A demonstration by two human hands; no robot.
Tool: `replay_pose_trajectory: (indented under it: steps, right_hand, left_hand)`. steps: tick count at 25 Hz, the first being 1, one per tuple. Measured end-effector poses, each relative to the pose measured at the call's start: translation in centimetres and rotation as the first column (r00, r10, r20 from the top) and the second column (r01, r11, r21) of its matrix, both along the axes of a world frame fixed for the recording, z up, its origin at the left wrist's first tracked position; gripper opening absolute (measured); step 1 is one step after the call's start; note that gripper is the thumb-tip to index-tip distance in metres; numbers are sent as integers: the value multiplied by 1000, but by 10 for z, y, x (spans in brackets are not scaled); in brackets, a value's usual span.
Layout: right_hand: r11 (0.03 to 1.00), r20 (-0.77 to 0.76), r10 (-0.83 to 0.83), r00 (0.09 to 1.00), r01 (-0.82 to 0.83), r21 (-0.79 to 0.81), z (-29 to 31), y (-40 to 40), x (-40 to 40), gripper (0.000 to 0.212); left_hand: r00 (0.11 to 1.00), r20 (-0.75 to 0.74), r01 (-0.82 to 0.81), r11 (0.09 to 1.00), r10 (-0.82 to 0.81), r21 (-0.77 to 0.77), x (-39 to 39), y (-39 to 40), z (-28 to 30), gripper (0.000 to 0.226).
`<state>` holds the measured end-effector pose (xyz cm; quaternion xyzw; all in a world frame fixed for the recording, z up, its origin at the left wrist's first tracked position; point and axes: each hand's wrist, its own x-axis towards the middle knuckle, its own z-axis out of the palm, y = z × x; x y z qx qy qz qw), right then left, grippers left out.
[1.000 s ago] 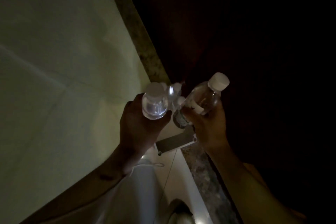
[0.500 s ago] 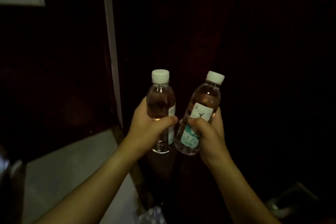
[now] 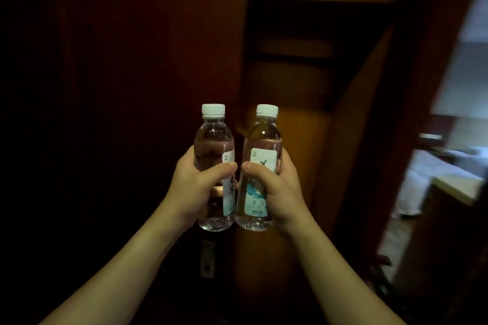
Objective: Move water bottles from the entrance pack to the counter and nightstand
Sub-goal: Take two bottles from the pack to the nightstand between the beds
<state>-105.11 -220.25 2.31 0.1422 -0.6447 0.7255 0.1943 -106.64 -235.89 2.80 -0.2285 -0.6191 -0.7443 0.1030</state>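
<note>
Left hand (image 3: 194, 187): raised in front of the body with the forearm reaching up from the lower left; fingers wrapped round the back of the left water bottle, thumb laid across its front just above the middle of the label

Left water bottle (image 3: 214, 166): small clear plastic bottle with a white screw cap, held upright in the air; full of water; its label is turned toward the right, so only a narrow strip of it shows

Right hand (image 3: 277, 190): raised at the same height, forearm reaching up from the lower right; thumb pressed across the front of the right water bottle, fingers curled round its far side

Right water bottle (image 3: 260, 166): same kind, white cap, tilted slightly with its top leaning right; white and teal label faces the camera, the print too small to read

Relation of the bottles: side by side, bases just beside each other or touching, which of the two cannot be told; the two thumb tips nearly meet between them; neither bottle rests on any surface

Wooden door panel (image 3: 148, 60): dark reddish wood filling the left half behind the left hand; a small metal plate (image 3: 207, 258) sits on it below the bottles

Open wooden recess (image 3: 303, 74): behind the right water bottle, lighter brown wood with a shelf-like bar across it

Doorway at the right edge (image 3: 454, 119): opens on a brighter room, blurred; white bedding (image 3: 433, 174) and a pale surface edge (image 3: 459, 187) show through it

Lighting: dim, most of the left side lost in shadow
</note>
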Motion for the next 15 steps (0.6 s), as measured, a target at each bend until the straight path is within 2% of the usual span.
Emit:
replay_pose_trajectory:
  steps: [4, 8, 11, 15]
  right_hand:
    - [951, -23, -310, 950, 310, -24, 15, 146, 99, 41]
    - [775, -40, -631, 775, 626, -87, 18, 283, 240, 41]
    - [564, -16, -824, 566, 820, -97, 20, 370, 374, 42]
    - [263, -11, -965, 263, 963, -58, 18, 443, 549, 37]
  left_hand:
    - [952, -37, 304, 953, -304, -16, 52, 158, 19, 44]
    - [827, -42, 561, 828, -560, -1, 157, 330, 28, 39]
    - [655, 9, 755, 655, -755, -18, 266, 453, 28, 28]
    - [309, 43, 949, 306, -950, -72, 417, 577, 19, 26]
